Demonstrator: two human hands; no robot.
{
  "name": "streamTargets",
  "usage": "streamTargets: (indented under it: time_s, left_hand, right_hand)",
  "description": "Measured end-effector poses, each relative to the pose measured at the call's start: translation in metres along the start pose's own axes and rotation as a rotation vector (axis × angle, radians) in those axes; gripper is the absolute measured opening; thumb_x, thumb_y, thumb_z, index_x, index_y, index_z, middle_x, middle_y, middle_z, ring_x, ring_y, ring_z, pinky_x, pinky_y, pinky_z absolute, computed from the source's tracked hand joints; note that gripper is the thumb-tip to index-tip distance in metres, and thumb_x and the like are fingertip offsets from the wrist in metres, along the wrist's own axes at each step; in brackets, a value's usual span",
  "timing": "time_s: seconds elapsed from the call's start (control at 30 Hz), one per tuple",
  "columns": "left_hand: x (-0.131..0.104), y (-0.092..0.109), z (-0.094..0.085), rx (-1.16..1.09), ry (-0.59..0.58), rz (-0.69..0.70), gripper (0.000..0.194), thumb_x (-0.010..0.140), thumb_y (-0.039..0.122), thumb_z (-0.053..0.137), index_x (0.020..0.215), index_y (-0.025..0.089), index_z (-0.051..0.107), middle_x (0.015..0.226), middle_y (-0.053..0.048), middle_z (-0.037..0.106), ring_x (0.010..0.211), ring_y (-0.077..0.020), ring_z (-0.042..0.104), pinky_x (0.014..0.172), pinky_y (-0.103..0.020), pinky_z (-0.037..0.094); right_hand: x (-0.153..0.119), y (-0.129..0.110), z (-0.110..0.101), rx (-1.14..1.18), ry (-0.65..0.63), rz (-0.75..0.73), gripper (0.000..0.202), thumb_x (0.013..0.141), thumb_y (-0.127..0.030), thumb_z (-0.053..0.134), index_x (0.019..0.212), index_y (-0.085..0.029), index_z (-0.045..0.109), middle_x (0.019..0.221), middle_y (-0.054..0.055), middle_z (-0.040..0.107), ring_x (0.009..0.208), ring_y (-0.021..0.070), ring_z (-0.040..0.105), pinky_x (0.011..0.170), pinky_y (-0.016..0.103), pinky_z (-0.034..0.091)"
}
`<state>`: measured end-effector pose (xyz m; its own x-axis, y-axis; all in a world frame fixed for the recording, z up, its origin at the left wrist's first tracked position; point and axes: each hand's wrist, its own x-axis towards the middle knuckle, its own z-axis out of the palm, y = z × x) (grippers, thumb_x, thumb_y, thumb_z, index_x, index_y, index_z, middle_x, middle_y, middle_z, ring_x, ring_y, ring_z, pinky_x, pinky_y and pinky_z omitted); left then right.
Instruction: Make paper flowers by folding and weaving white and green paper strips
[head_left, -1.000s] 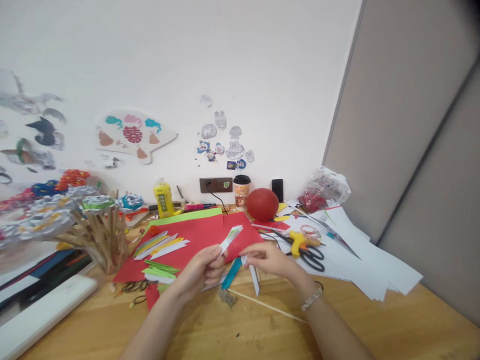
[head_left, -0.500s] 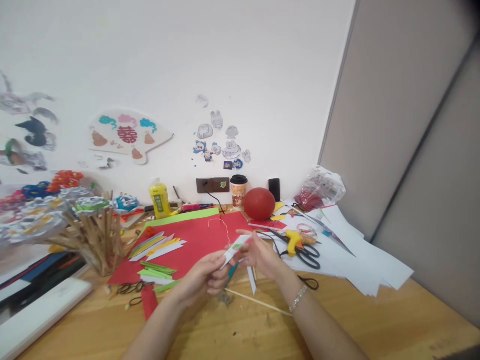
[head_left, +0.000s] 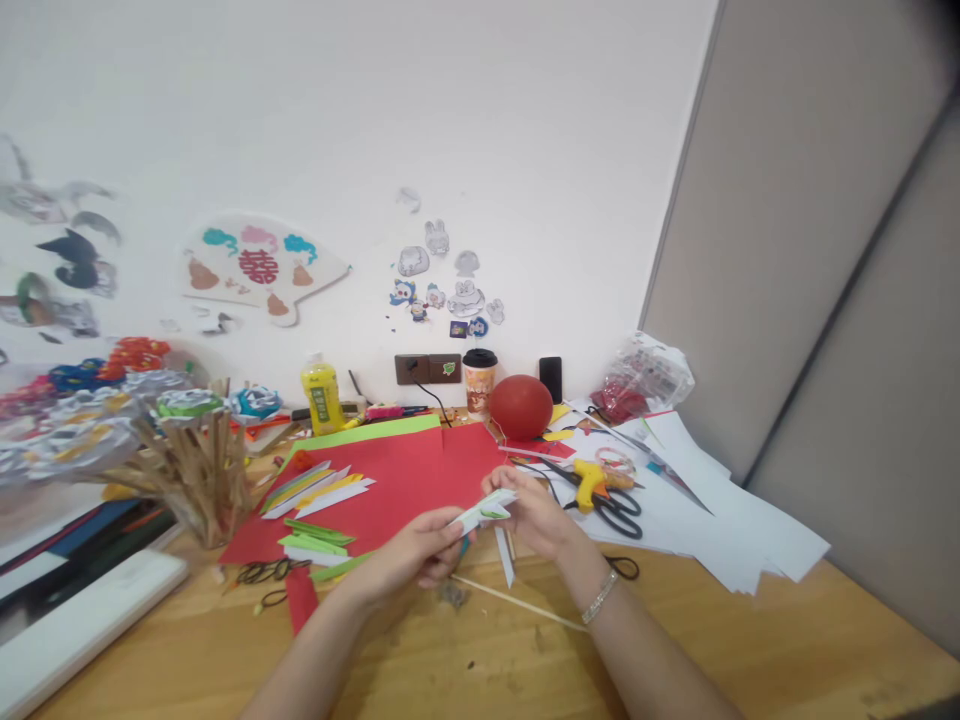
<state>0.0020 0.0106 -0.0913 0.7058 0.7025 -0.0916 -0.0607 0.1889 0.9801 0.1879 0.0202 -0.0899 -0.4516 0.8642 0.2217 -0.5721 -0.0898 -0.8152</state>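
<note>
A small folded piece of white and green paper [head_left: 480, 513] is held between both hands above the wooden table. My left hand [head_left: 426, 548] pinches its lower left end, thumb on top and fingers curled below. My right hand [head_left: 529, 508] closes on its right end with the fingertips. Behind the hands lies a large red sheet [head_left: 405, 475], with yellow and white folded strips [head_left: 322, 490] and green strips [head_left: 316, 538] on its left part. A thin pale stick [head_left: 525, 604] and a white strip [head_left: 505, 556] rest on the table close to the hands.
A yellow glue gun [head_left: 591, 486] and black-handled scissors [head_left: 619, 513] lie right, on white sheets [head_left: 742, 525]. A red balloon [head_left: 520, 407], lidded cup [head_left: 479, 385] and yellow bottle [head_left: 322, 396] stand behind. Rolled paper sticks [head_left: 199, 480] and a white bar [head_left: 90, 630] are left.
The folded paper has turned flatter and shifted slightly right. My right hand has moved its grip, its fingers now more curled by the paper's end. The view has shifted slightly.
</note>
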Motion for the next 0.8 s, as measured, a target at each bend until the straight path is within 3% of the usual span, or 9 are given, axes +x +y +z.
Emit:
streamTargets:
  time_s: [0.2, 0.4, 0.63, 0.8]
  left_hand:
    - [0.000, 0.002, -0.005, 0.138, 0.021, 0.010, 0.029, 0.078, 0.045, 0.048, 0.080, 0.016, 0.046, 0.050, 0.009, 0.029, 0.039, -0.0034, 0.019, 0.036, -0.018, 0.016]
    - [0.000, 0.005, 0.002, 0.335, 0.106, 0.045, 0.036, 0.076, 0.051, 0.048, 0.079, 0.015, 0.047, 0.051, 0.009, 0.029, 0.042, -0.0049, 0.022, 0.039, -0.020, 0.017]
    - [-0.002, 0.005, 0.003, 0.428, 0.053, 0.054, 0.037, 0.078, 0.051, 0.044, 0.078, 0.014, 0.050, 0.055, 0.007, 0.030, 0.047, -0.0057, 0.024, 0.042, -0.020, 0.019]
    - [-0.003, 0.004, -0.001, 0.445, -0.001, 0.054, 0.037, 0.079, 0.050, 0.042, 0.085, 0.014, 0.051, 0.054, 0.008, 0.030, 0.045, -0.0058, 0.023, 0.042, -0.020, 0.019]
  right_hand:
    - [0.000, 0.001, -0.002, -0.006, 0.027, 0.029, 0.019, 0.074, -0.033, 0.061, 0.073, -0.018, 0.049, 0.081, 0.000, 0.055, 0.068, 0.0117, 0.053, 0.057, 0.025, 0.046]
    - [-0.003, -0.003, -0.008, 0.019, -0.004, 0.211, 0.021, 0.076, -0.032, 0.059, 0.088, -0.015, 0.058, 0.081, 0.002, 0.055, 0.070, 0.0117, 0.054, 0.058, 0.022, 0.043]
    - [-0.002, -0.002, -0.013, 0.010, -0.126, 0.256, 0.017, 0.079, -0.028, 0.055, 0.070, -0.014, 0.056, 0.069, 0.000, 0.053, 0.064, 0.0106, 0.052, 0.063, 0.025, 0.043]
    - [-0.003, -0.002, -0.008, -0.066, -0.154, 0.258, 0.025, 0.077, -0.037, 0.057, 0.068, -0.013, 0.055, 0.064, 0.000, 0.053, 0.062, 0.0122, 0.054, 0.062, 0.027, 0.045]
